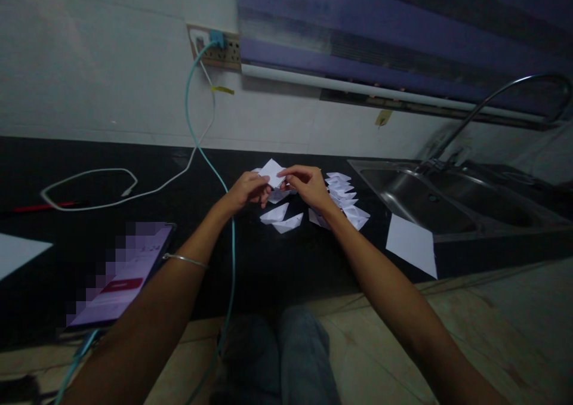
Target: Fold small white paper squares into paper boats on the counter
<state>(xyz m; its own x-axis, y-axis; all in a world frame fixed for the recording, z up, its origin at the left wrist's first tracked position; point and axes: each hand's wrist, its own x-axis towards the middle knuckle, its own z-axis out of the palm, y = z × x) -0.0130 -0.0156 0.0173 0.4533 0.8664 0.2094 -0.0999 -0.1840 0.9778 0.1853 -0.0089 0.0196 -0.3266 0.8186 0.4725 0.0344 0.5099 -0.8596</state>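
Observation:
Between my two hands is a small folded white paper [271,170], held up above the counter with one corner pointing away from me. My left hand [249,189] pinches its left side. On its right side, my right hand [305,184] grips it between thumb and fingers. Just below lie two folded paper boats [289,223], side by side on the black counter. More paper boats [342,193] sit in an overlapping row to the right, partly hidden by my right hand and forearm. Other folded papers behind the held one are mostly covered.
A steel sink [403,196] with a curved faucet [483,104] is at the right. White sheets [410,241] lie near it and at the far left. A tablet-like screen [129,274] rests by my left forearm. A teal cable [233,256] crosses the black counter [277,274] from the wall socket.

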